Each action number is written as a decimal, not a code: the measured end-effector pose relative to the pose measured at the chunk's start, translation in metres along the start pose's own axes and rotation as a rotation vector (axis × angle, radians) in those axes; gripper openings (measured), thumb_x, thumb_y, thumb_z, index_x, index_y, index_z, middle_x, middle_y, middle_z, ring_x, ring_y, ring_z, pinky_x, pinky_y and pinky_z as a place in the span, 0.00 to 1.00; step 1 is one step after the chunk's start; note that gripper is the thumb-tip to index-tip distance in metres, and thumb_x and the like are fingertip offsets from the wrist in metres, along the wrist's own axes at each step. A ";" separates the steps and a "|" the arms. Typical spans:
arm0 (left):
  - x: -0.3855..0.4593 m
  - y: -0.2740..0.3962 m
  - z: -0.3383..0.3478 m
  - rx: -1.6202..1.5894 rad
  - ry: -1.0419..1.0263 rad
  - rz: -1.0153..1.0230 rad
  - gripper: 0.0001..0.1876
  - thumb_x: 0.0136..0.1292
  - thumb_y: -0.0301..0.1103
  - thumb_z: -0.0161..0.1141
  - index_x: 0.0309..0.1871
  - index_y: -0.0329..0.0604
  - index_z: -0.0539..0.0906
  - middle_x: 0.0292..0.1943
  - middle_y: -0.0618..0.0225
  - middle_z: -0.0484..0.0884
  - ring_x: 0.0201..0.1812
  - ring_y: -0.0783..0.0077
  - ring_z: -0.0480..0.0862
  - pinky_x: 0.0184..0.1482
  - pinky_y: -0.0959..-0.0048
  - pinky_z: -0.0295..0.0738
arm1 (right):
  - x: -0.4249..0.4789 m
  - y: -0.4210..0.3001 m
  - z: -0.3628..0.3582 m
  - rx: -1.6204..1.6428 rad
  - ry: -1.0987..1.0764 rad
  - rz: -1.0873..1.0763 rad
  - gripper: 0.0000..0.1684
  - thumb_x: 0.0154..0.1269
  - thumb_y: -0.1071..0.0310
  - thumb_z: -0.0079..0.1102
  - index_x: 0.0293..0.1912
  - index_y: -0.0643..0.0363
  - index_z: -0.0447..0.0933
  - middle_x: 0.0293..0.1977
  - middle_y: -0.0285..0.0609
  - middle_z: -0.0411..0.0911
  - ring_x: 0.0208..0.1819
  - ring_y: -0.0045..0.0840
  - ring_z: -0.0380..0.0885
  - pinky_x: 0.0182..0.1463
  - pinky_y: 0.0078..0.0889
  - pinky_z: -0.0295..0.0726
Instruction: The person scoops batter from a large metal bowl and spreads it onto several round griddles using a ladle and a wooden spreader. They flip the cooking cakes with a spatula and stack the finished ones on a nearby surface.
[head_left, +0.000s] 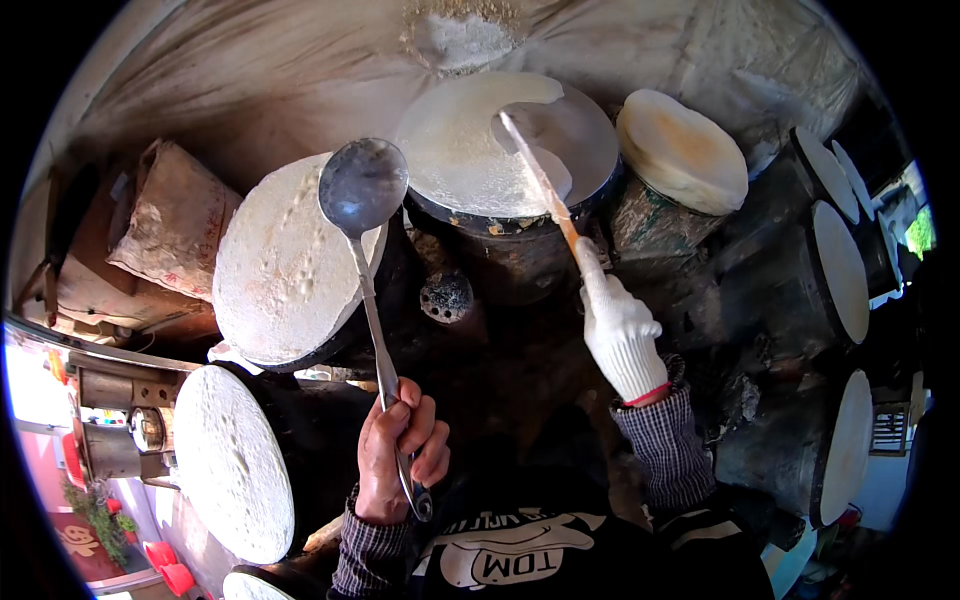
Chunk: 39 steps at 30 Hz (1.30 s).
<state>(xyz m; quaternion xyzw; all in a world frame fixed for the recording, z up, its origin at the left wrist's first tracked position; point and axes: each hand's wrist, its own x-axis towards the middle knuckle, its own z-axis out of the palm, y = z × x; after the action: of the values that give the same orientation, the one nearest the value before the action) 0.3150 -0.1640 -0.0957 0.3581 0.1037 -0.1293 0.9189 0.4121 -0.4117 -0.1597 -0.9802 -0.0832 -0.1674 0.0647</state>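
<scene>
My bare left hand (403, 450) grips the handle of a metal ladle (363, 187), its bowl raised near the left edge of the central griddle. In a white knit glove, my right hand (621, 330) holds a long batter-coated spreader (536, 169) with an orange-brown handle end. The spreader's tip is over the central round griddle (592, 142). Pale batter (457, 165) covers the griddle's left part in a curved sheet; its right part is bare. Just left stands another griddle covered by a pale, bubbled flatbread (285, 270).
A stack of browned flatbreads (682, 154) sits at the right on a drum. More round-topped stoves (840, 270) line the right side, and a white-covered one (234, 465) stands lower left. A perforated coal briquette (447, 296) lies between stoves. A paper sack (176, 221) is at upper left.
</scene>
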 end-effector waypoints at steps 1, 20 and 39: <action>0.003 -0.002 0.001 -0.007 -0.001 -0.007 0.06 0.71 0.36 0.43 0.40 0.45 0.67 0.15 0.77 0.57 0.08 0.82 0.57 0.07 0.81 0.54 | -0.006 -0.011 0.000 0.031 -0.003 -0.012 0.41 0.63 0.69 0.56 0.72 0.46 0.50 0.23 0.43 0.75 0.17 0.38 0.76 0.19 0.40 0.76; 0.051 -0.048 0.062 -0.103 -0.010 -0.027 0.05 0.71 0.35 0.43 0.43 0.46 0.67 0.17 0.76 0.58 0.12 0.81 0.60 0.11 0.81 0.59 | 0.021 0.081 -0.020 0.239 -0.074 -0.060 0.36 0.62 0.71 0.57 0.68 0.42 0.59 0.28 0.46 0.77 0.24 0.41 0.78 0.28 0.42 0.79; 0.083 -0.093 0.111 -0.153 0.051 0.110 0.05 0.71 0.35 0.43 0.42 0.46 0.67 0.18 0.76 0.59 0.12 0.81 0.59 0.11 0.80 0.57 | 0.050 0.192 -0.010 -0.015 0.022 -0.246 0.45 0.54 0.74 0.57 0.71 0.42 0.55 0.24 0.38 0.73 0.14 0.30 0.75 0.18 0.34 0.75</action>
<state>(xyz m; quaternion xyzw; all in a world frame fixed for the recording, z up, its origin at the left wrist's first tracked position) 0.3758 -0.3193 -0.0978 0.2952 0.1171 -0.0613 0.9462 0.4906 -0.5942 -0.1520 -0.9612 -0.2008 -0.1855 0.0371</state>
